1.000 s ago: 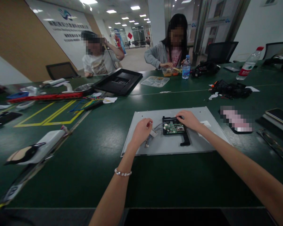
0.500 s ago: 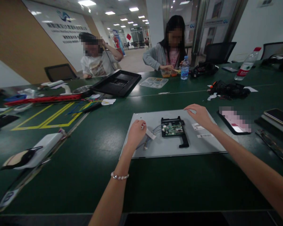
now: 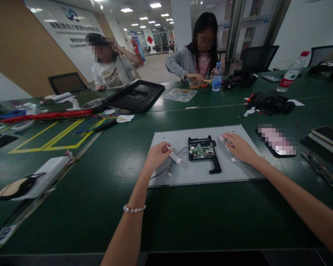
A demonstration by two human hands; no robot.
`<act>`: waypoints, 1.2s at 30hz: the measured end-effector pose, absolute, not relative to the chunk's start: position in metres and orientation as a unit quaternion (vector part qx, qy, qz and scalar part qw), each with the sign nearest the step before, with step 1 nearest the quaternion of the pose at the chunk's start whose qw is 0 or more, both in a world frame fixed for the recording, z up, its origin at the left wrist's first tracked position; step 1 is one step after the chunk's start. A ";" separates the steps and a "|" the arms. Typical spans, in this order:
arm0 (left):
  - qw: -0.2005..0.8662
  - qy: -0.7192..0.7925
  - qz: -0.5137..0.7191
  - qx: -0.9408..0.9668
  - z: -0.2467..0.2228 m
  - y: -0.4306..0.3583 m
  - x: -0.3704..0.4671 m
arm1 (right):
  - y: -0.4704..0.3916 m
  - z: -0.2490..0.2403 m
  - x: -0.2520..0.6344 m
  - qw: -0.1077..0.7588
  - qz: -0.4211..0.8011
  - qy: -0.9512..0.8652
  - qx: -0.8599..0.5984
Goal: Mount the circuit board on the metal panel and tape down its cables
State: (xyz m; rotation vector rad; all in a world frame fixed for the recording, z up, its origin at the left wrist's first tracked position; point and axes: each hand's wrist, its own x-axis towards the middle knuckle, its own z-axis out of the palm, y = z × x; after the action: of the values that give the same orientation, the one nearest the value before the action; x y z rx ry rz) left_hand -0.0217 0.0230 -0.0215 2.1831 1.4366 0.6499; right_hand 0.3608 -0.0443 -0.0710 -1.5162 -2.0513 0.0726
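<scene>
A grey flat panel (image 3: 194,173) lies on the green table, with a black bracket (image 3: 217,164) and a green circuit board (image 3: 201,150) near its middle. My left hand (image 3: 158,155) is over the panel's left side, its fingers closed on a white strip (image 3: 175,157). Grey cables (image 3: 170,167) run beside that strip toward the board. My right hand (image 3: 238,146) is over the panel's right side, near white labels (image 3: 235,159). Its fingers are bent by a small pale piece at the fingertips; whether they grip it is unclear.
A phone (image 3: 276,142) and glasses (image 3: 323,171) lie to the right. Farther back are a black frame (image 3: 135,96), a clear plastic lid (image 3: 180,95), bottles (image 3: 217,79) and a black bundle (image 3: 272,103). Two people sit across the table. A white box (image 3: 48,177) is at the left.
My right hand has moved down from the panel's back edge toward the labels. My left hand has shifted slightly left with the white strip. The camera view has shifted a little.
</scene>
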 end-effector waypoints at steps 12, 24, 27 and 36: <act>0.097 0.525 0.271 0.801 -0.016 0.025 -0.024 | -0.046 -0.074 0.363 0.292 0.030 -0.772 -0.564; -0.008 0.557 0.236 0.796 -0.011 0.020 -0.024 | -0.047 -0.075 0.364 0.290 0.024 -0.770 -0.567; -0.032 0.558 0.256 0.789 -0.011 0.017 -0.018 | -0.048 -0.074 0.363 0.290 0.022 -0.769 -0.569; 0.082 0.390 0.212 0.892 -0.013 -0.009 0.028 | -0.050 -0.073 0.361 0.285 0.020 -0.768 -0.572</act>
State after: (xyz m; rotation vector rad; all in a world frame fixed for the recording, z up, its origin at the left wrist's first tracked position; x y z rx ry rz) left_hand 0.0279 -0.0092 -0.0132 2.6665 1.1650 0.6345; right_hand 0.3614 -0.0502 -0.0727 -1.5308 -2.0547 0.0522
